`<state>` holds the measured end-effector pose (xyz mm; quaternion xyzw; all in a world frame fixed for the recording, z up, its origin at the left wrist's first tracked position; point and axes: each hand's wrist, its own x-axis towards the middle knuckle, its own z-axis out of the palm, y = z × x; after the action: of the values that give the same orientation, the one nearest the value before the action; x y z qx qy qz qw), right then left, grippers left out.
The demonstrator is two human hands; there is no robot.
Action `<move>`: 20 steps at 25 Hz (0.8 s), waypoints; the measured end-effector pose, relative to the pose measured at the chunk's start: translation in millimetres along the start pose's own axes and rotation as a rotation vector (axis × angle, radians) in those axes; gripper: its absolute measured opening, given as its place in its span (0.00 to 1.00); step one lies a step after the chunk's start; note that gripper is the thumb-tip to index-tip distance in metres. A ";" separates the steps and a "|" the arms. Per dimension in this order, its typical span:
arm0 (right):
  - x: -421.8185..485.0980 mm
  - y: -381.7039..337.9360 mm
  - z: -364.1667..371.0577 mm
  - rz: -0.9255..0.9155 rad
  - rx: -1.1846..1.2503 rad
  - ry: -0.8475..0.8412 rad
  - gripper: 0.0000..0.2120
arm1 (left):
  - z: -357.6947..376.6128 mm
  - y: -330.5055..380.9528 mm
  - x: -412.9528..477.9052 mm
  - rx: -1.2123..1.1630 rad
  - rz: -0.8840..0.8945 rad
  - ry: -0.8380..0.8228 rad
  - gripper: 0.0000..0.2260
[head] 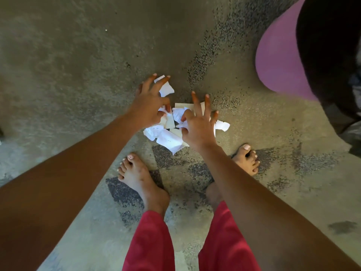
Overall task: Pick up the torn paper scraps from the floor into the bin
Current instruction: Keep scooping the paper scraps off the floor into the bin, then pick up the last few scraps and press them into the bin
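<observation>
Mottled grey concrete floor (78, 55); torn white paper scraps (170, 140) heaped at centre.
Left hand (150, 100) and right hand (197, 126) each pinch one, other fingers splayed; such slight pinches may shed pieces before the purple plastic bin (279, 59), far right.

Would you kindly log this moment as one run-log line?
gathering | left hand pinches paper scraps on floor | right hand pinches one too | bin stands apart, rightward
</observation>
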<state>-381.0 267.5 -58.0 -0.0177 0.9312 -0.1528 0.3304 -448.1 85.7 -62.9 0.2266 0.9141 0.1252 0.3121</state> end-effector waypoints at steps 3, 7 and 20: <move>-5.6 -2.4 0.0 -0.046 -0.063 -0.056 0.33 | 8.9 5.2 -8.0 0.038 0.011 0.025 0.22; -13.6 -6.0 3.9 -0.070 -0.170 -0.119 0.56 | 15.8 11.3 -18.6 0.112 0.042 -0.031 0.50; -16.3 -37.8 33.0 0.186 -0.182 0.057 0.50 | 35.8 38.2 -30.4 0.343 -0.231 -0.048 0.48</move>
<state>-350.4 224.7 -61.1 0.0430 0.9479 -0.0369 0.3135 -391.5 107.0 -60.8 0.1732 0.9342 -0.0744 0.3028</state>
